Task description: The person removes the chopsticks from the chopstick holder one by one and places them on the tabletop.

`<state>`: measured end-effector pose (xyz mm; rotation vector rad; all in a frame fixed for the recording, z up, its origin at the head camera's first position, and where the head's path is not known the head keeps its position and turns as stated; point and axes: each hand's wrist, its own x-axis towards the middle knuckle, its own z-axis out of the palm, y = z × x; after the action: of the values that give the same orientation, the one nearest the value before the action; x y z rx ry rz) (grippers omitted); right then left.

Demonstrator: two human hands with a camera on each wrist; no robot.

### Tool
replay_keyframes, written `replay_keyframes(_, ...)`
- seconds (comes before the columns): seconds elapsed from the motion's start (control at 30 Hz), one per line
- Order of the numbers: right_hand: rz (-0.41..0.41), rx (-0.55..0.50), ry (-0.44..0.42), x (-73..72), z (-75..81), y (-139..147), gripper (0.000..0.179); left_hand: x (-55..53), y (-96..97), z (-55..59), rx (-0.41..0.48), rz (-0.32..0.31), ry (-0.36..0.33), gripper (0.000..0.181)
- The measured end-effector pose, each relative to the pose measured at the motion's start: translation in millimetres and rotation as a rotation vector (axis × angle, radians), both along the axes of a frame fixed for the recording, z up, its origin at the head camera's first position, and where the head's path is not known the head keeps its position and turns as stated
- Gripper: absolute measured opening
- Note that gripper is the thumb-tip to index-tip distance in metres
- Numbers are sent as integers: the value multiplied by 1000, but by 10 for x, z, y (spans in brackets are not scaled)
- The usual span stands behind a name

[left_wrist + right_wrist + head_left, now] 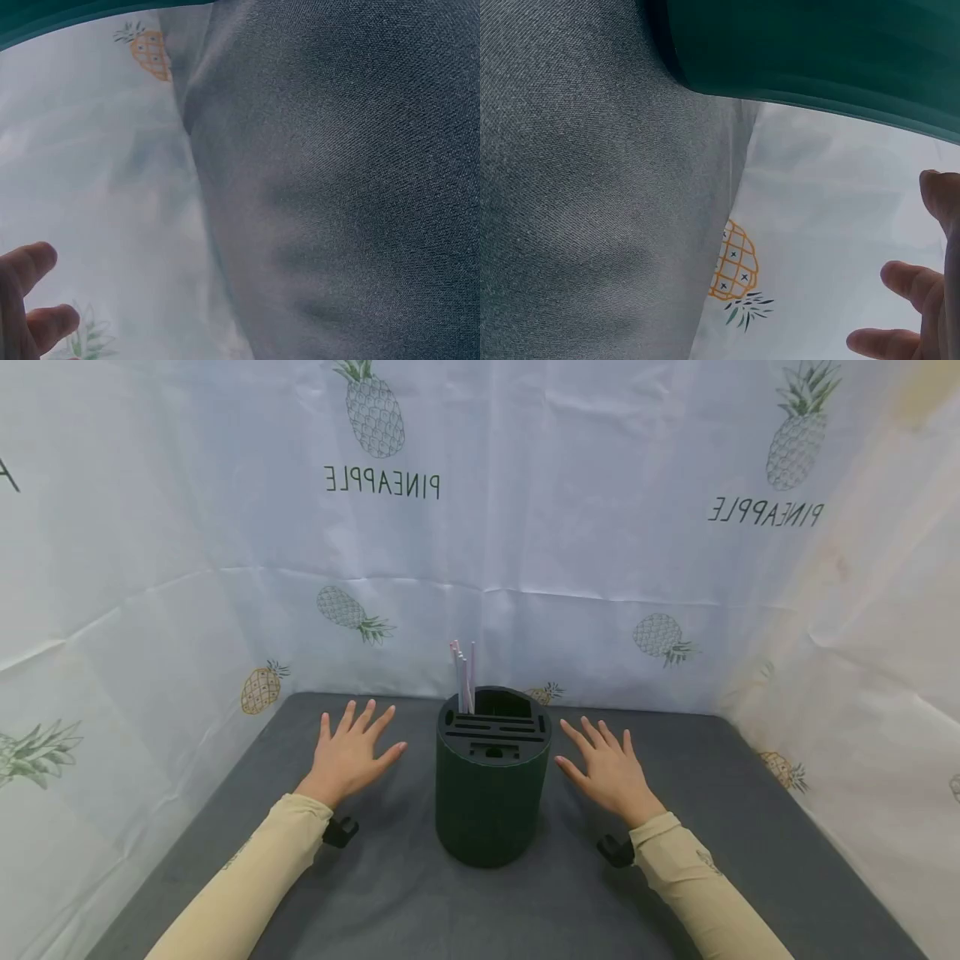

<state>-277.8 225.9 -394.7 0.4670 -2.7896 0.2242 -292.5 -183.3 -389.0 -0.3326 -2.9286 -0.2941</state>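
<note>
While both forearms reach in from the near side, a dark green cylindrical holder (487, 810) stands upright in the middle of the grey surface (405, 906), between the two hands. Several thin, pale sticks (463, 689) rise from the left part of its wide rear opening (510, 703), their tips poking well above the rim. Across the middle of its top run long dark slots, and a smaller cutout sits toward the front; how deep these go I can't tell from where I stand. The left hand (348, 760) has its fingers straightened and fanned, with a strip of grey cloth lying between its thumb and the holder's wall. The right hand (607, 768) is spread the same way, its thumb and index fingertip just beside the holder. Whether either palm rests on the cloth, I can't say. Behind the holder, the far edge meets a white curtain (585, 543) printed with pineapples, which also lines both slanting side edges. Bare grey stretches out beyond each wrist toward those sides, and more of it lies in front of the holder between the sleeves (247, 877).
</note>
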Motion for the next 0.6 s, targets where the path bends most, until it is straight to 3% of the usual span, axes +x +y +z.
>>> replay_keyframes(0.27,3,3,-19,23,-10,9,60,23,18,27,-11,-14,-30,70)
replay_keyframes(0.47,-23,-36,-118,45,23,16,43,55,53,40,50,-18,-143,43)
replay_keyframes(0.6,-35,-84,-175,34,32,22,36,60,69,20,71,-13,-172,33)
